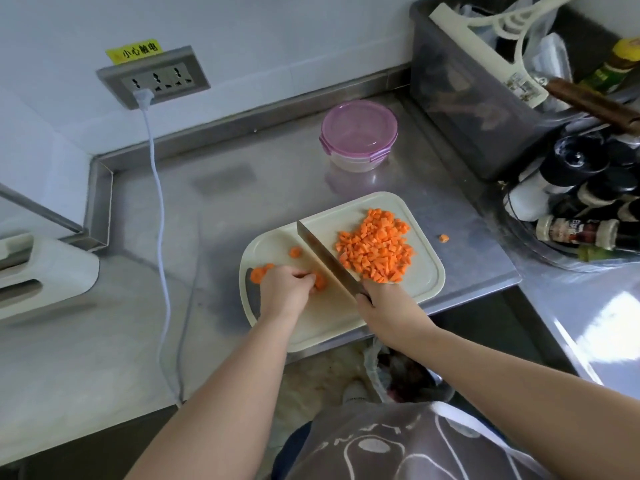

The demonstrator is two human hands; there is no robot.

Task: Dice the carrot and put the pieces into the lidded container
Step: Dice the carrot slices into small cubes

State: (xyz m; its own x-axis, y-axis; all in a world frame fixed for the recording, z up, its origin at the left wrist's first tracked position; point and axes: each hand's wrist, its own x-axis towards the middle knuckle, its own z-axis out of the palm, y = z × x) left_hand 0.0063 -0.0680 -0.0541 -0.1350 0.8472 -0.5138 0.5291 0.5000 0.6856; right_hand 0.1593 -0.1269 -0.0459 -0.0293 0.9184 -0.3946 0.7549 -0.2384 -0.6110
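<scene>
While right hand (382,308) grips knife (323,252) | left hand (284,289) holds carrot slices (320,282) beside it

Bright, even, cool light, glare patch on steel counter (602,317) near right, soft shadows under the arms, wide-angle bending at edges, slight overall softness, far-right clutter blurry.

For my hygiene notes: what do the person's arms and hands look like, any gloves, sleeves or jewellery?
Both arms are bare, with no sleeves in view. The left hand and right hand wear no gloves; no watch, bracelet or ring shows. A greyish apron with white line drawings covers the front.
</scene>
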